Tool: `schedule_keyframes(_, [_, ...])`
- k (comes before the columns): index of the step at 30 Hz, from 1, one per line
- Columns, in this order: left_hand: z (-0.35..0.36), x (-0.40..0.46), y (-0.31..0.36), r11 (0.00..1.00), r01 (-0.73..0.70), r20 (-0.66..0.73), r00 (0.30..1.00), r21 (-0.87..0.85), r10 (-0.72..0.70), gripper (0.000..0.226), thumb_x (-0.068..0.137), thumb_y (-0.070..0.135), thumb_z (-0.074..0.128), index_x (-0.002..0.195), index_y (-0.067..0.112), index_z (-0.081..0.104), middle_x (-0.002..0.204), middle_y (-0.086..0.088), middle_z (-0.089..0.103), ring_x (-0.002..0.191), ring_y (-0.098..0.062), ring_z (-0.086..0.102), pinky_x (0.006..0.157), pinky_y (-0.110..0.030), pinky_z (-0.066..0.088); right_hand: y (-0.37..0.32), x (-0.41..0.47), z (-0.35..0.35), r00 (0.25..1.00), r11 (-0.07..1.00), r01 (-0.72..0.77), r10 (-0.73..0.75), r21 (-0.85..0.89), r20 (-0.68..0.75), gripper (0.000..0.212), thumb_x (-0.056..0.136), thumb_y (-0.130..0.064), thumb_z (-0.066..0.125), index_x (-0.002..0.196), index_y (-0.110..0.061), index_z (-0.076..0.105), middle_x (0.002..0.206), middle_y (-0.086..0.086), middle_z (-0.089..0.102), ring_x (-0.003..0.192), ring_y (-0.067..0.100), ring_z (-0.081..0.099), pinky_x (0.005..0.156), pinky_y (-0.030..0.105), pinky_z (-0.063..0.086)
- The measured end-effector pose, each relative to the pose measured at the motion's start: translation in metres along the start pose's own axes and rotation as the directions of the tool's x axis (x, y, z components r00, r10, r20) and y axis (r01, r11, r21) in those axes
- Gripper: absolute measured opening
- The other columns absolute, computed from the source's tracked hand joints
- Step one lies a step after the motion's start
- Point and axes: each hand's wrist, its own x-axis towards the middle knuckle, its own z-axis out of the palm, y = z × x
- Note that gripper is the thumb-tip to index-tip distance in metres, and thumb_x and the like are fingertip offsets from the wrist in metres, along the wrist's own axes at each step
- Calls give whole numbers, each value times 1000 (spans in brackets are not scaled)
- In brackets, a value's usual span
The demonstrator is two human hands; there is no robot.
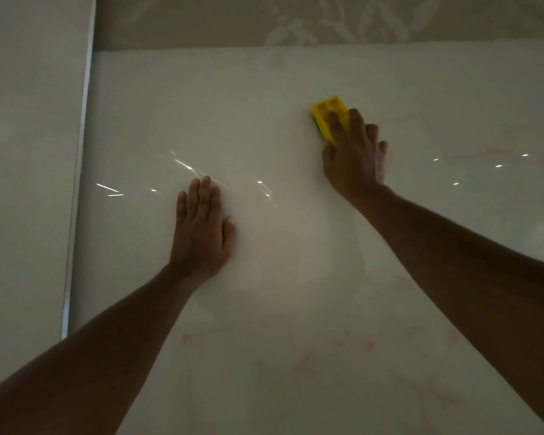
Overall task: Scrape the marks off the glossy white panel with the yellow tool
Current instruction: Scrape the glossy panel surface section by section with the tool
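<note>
The glossy white panel (264,114) fills most of the head view. My right hand (354,155) presses the yellow tool (327,114) flat against the panel's upper right part, fingers laid over the tool's rear half. My left hand (201,227) lies flat on the panel at centre left, fingers together and holding nothing. Faint reddish marks (308,362) show low on the panel, below both hands, and a fainter one (490,152) to the right of the tool.
A second pale panel (29,152) stands to the left, parted from the first by a thin vertical joint (79,183). Above the panel's top edge runs a beige patterned wall strip (296,20). Light reflections glint across the glossy surface.
</note>
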Motion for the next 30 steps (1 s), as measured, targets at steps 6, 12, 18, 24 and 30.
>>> schedule_keyframes(6, [3,7,12,1000,-19,-15,1000,9,19,67,102,31,31,149,-16,40,160,-38,32,151,-54,28,124,-66,22,-16,-62,5,822,835,550,-541,0,179,59,98,-38,43,156,-37,28,162,6,27,123,35,44,89,47,43])
schedule_keyframes(12, [9,22,35,997,-80,-4,997,0,80,67,102,32,31,150,-14,40,161,-36,31,152,-53,27,125,-66,21,46,-18,-6,931,928,362,-356,-86,77,66,96,-35,46,156,-43,21,164,4,24,124,38,44,93,51,43])
schedule_keyframes(18, [12,32,58,997,-79,12,997,1,79,68,101,33,29,151,-12,39,163,-33,31,154,-50,25,127,-63,18,100,20,-17,950,950,-312,311,-15,-19,61,98,-31,46,155,-31,26,160,12,26,130,41,38,99,53,36])
schedule_keyframes(24, [14,39,76,1000,-17,15,1000,13,17,69,100,32,26,152,-14,36,164,-35,27,156,-51,20,128,-63,14,43,-29,-11,919,925,376,-366,-47,147,65,95,-31,45,157,-37,23,163,6,24,124,37,42,92,51,43])
schedule_keyframes(30, [15,45,86,1000,17,4,1000,8,-17,67,99,26,33,153,-14,33,164,-35,24,156,-50,18,129,-62,12,102,-19,-22,872,873,481,-466,-82,148,63,97,-38,37,156,-45,16,165,-2,19,123,36,44,90,50,45])
